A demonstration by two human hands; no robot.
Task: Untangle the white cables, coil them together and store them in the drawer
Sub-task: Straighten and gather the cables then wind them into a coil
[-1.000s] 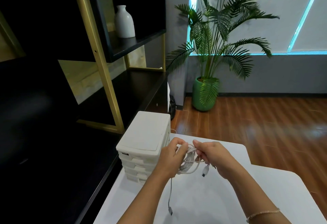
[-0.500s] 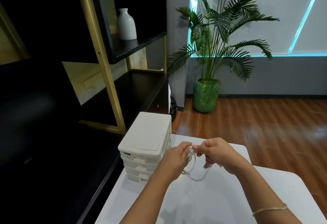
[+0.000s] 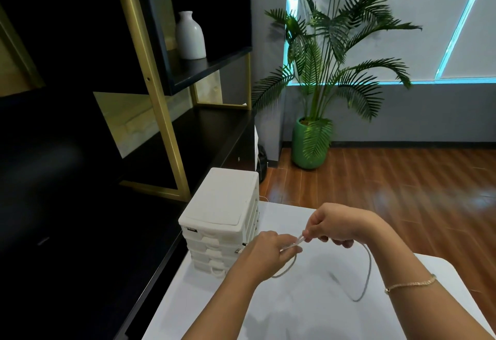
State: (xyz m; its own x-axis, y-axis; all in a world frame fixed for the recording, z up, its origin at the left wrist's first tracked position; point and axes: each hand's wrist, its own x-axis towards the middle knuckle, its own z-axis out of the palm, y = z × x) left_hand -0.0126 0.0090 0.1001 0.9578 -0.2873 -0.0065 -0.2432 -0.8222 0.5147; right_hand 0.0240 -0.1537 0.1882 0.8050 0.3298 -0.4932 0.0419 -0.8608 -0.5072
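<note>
My left hand [image 3: 268, 252] is curled, pinching the white cables [image 3: 291, 245] at fingertips. My right hand [image 3: 336, 228] is curled too, thumb and forefinger pinching the same bundle just beside the left. Both are above the white desk [image 3: 295, 313]. One loop droops from the right hand and another from under the left; strand count can't be told, blurred. One white drawer unit [image 3: 222, 221] on desk, left of hands, all drawers closed. One white vase [image 3: 190, 36] on shelf, one potted palm [image 3: 311, 144] on floor.
</note>
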